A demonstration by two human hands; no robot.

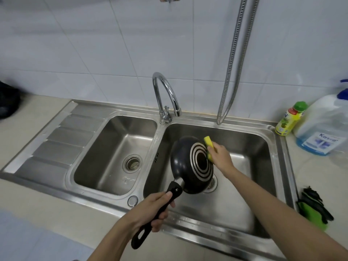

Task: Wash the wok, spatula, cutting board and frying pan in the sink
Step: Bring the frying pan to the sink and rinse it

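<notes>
A black frying pan [185,164] hangs tilted over the right basin of the steel sink [263,129], its ringed underside turned toward me. My left hand [150,210] grips its black handle near the front rim of the sink. My right hand [221,157] holds a yellow sponge [209,145] with a green scouring side against the far right edge of the pan's base. No water runs from the faucet [165,95]. The wok, the spatula and the cutting board are not in view.
The left basin [113,140] and the ribbed drainboard [62,142] hold nothing. A metal hose [233,59] hangs down the tiled wall. A yellow dish soap bottle [290,119] and a large clear jug [323,129] stand at the right. A green-black cloth [314,210] lies on the right counter.
</notes>
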